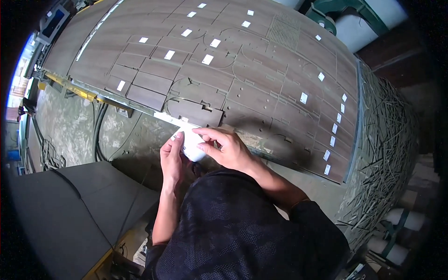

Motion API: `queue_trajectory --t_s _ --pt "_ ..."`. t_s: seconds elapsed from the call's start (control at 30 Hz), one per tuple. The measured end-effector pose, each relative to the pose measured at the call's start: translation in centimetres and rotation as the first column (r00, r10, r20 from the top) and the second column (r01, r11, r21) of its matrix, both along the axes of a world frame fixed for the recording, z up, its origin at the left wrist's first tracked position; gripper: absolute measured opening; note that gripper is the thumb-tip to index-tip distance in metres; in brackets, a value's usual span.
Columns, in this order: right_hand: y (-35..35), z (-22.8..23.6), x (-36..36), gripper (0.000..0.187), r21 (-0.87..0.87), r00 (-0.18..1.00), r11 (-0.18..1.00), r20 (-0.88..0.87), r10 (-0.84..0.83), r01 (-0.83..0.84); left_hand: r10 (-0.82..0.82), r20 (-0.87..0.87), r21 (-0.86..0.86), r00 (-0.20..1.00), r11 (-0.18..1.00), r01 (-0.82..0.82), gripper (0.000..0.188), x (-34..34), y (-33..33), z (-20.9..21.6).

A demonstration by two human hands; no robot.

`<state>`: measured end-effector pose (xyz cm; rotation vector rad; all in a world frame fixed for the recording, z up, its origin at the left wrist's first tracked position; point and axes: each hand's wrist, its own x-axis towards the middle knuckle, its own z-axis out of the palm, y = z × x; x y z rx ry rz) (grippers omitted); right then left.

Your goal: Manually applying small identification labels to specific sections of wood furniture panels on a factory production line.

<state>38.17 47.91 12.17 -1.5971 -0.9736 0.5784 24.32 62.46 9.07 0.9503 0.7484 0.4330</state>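
Close in front of my body, at the near edge of a large brown cut panel (198,77), I hold a bright white piece (192,151) that looks like a sheet or small stack of labels. My left hand (171,156) grips its left side, thumb on top. On its right side, the bent fingers and thumb of my right hand (227,148) close at its edge. Glare washes out any detail on the white piece. Several small white labels (207,59) lie spread over the panel's cut pieces.
A heap of thin offcut strips (380,135) lies along the panel's right end. Dark cables (99,133) hang at the left by a yellow rail (79,90). A grey board (70,214) stands at the lower left. Green machinery (336,11) is at the back right.
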Motion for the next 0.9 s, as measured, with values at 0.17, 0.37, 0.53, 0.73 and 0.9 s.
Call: queue_trajectory --t_s 0.17,0.37,0.53,0.73,0.9 --pt "-0.4 -0.6 0.7 0.038 0.013 1.0 1.0 -0.015 -0.006 0.006 0.027 -0.041 -0.032 0.999 0.999 -0.028 0.026 1.1 -0.6 0.4" --pt "-0.5 -2.8 1.2 0.033 0.043 0.987 0.998 -0.154 -0.043 0.05 -0.065 -0.251 0.107 0.966 0.99 0.094 0.035 2.3 -0.6 1.4" --pt "-0.7 -1.9 2.9 0.03 -0.04 0.998 0.999 -0.058 0.014 -0.017 -0.006 -0.189 0.07 0.982 0.997 0.019 0.041 3.1 -0.4 0.1" --pt "-0.3 -2.6 2.9 0.034 -0.04 0.99 0.998 -0.132 0.044 -0.05 -0.015 -0.266 -0.025 0.964 1.0 0.009 0.042 3.0 -0.6 1.3" --pt "-0.2 -2.8 2.6 0.034 -0.05 0.988 0.996 -0.137 0.069 -0.076 -0.076 -0.283 -0.055 0.956 0.997 0.063 0.035 2.2 -0.1 1.2"
